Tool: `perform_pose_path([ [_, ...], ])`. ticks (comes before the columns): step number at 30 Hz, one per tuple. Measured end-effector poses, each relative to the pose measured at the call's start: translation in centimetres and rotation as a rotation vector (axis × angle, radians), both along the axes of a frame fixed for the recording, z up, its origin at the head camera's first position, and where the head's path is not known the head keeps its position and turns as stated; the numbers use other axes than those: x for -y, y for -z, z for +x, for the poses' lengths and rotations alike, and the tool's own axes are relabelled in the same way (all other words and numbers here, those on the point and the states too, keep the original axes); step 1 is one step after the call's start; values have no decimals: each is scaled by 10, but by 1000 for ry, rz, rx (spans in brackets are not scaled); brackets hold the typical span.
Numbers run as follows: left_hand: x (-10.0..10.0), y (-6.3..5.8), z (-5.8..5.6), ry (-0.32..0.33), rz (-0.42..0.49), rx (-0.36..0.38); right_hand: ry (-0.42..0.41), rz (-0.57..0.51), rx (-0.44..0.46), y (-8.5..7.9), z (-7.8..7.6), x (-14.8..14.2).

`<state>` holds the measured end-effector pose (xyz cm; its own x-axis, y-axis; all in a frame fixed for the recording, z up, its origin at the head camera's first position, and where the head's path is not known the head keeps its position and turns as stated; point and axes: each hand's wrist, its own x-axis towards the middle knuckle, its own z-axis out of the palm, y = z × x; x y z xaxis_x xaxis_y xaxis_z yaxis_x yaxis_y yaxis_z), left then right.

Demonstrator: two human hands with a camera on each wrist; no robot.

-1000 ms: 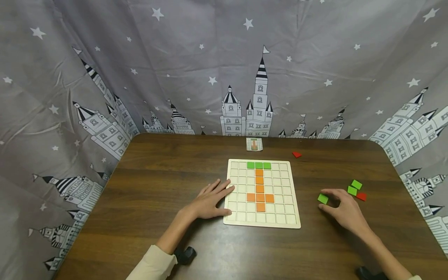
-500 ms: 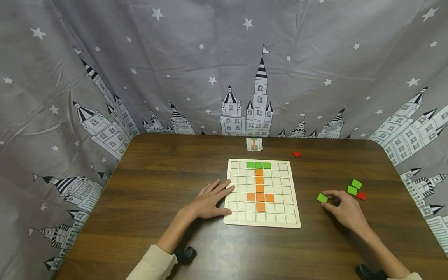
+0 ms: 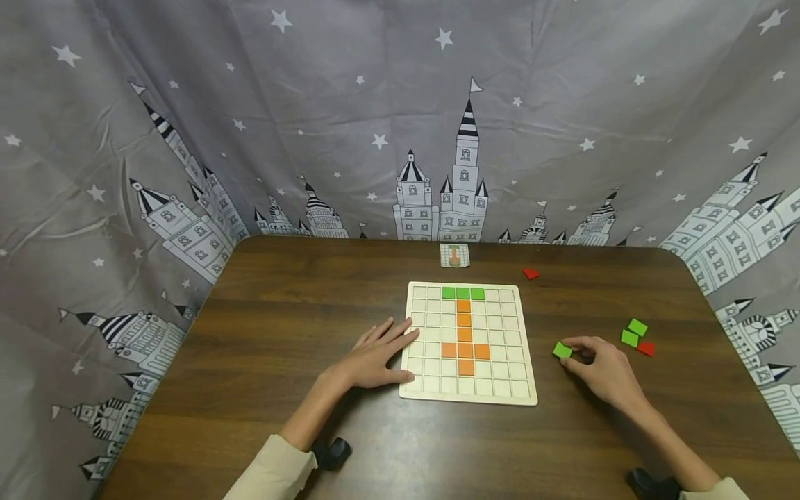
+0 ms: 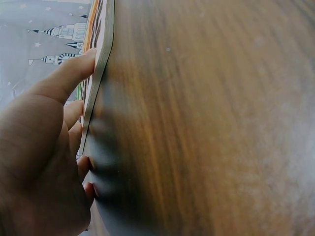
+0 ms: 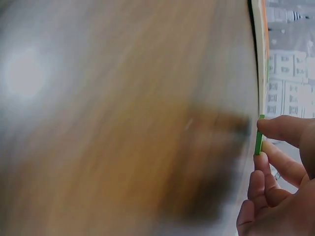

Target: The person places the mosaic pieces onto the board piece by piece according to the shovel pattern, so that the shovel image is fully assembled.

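Observation:
A pale grid board (image 3: pixel 431 385) lies mid-table, carrying three green square tiles (image 3: pixel 463 293) in its top row and several orange square tiles (image 3: pixel 465 335) in a downward arrow shape. My left hand (image 3: pixel 375 357) rests its spread fingers on the board's left edge; the left wrist view shows its thumb (image 4: pixel 81 69) on the rim. To the right of the board, my right hand (image 3: pixel 603 371) pinches a green square tile (image 3: pixel 562 350) between thumb and fingers. That tile (image 5: pixel 259 135) appears edge-on in the right wrist view, apart from the board.
Two loose green tiles (image 3: pixel 630 338) and a red piece (image 3: pixel 646 349) lie at the right of the wooden table (image 3: pixel 300 278). Another red piece (image 3: pixel 530 274) is beyond the board's upper right corner. A small pattern card (image 3: pixel 454 255) sits at the back edge, before a grey castle-print curtain (image 3: pixel 350 69).
My right hand has shifted left toward the board with the green tile in its pinch. The left hand has stayed on the board's edge.

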<state>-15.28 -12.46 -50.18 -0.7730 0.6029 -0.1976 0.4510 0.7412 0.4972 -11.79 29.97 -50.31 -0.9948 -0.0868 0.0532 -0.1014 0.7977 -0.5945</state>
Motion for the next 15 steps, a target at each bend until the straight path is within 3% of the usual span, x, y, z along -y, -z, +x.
perform_pose_path([
  [15,0,1,0,-5,0,3,-132,-65,6,-14,-7,58],
])
